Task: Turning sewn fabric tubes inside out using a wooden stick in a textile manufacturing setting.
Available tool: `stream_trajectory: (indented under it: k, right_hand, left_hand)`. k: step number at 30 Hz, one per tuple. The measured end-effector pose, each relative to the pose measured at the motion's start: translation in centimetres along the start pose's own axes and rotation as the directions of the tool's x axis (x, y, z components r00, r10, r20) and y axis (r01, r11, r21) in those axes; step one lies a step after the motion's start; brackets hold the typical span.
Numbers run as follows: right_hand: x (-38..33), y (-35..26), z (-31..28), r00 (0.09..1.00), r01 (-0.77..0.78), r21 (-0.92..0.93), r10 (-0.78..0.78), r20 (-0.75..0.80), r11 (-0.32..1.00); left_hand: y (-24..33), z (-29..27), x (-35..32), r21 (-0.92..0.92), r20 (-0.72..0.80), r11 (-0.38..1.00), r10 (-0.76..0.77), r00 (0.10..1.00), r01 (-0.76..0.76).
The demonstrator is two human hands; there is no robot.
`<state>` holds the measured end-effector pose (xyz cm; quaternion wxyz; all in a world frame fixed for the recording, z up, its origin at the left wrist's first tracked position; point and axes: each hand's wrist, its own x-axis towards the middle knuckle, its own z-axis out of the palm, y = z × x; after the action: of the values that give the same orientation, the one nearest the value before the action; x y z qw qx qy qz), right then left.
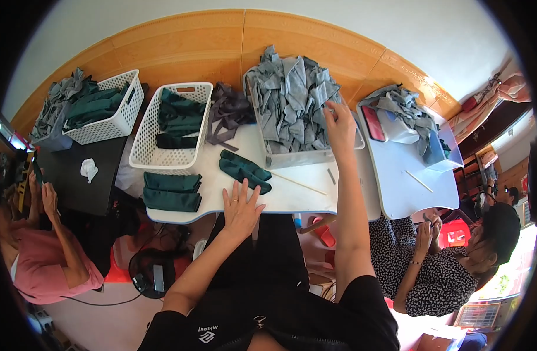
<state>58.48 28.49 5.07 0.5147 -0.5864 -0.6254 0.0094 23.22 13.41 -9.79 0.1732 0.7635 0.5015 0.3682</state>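
Observation:
My right hand reaches far forward and grips a piece of grey cloth in the heaped pile of grey fabric pieces filling a white bin. My left hand lies flat and open on the white table, fingers spread, just below a dark green folded fabric piece. A thin wooden stick lies on the table between my two hands.
A stack of green folded pieces sits at the table's left. Behind are a white basket with green cloth, another basket, loose grey strips. A second table stands right. People sit at left and right.

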Motion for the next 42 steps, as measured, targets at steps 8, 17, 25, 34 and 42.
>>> stream_trajectory:
  k: [8, 17, 25, 34, 42]
  right_hand:
    - [8.4, -6.9, 3.7, 0.999, 0.004, 0.141, 0.001, -0.036, 0.99]
    - [-3.4, -9.6, -1.7, 0.996, -0.092, 0.297, 0.087, 0.03, 0.951]
    - [-23.5, -21.4, -1.9, 0.873, -0.111, 0.257, -0.03, 0.486, 0.96]
    - [-31.4, -15.9, 0.0, 0.642, -0.719, 0.378, 0.348, 0.683, 0.584]
    - [-33.8, -13.1, 1.2, 0.639, -0.763, 0.41, 0.487, 0.596, 0.5]
  left_hand:
    - [0.6, -4.0, 0.6, -0.228, 0.036, 0.974, 0.002, 0.999, 0.006]
    - [6.0, -13.0, -2.5, -0.608, 0.067, 0.779, -0.141, 0.988, 0.152]
    - [3.7, -10.4, -5.0, -0.869, 0.305, 0.298, -0.305, 0.902, 0.395]
    - [3.0, -8.5, -8.0, -0.9, 0.416, -0.042, -0.371, 0.83, 0.433]
    - [3.4, -7.2, -10.3, -0.542, 0.037, 0.778, -0.355, 0.934, 0.317]
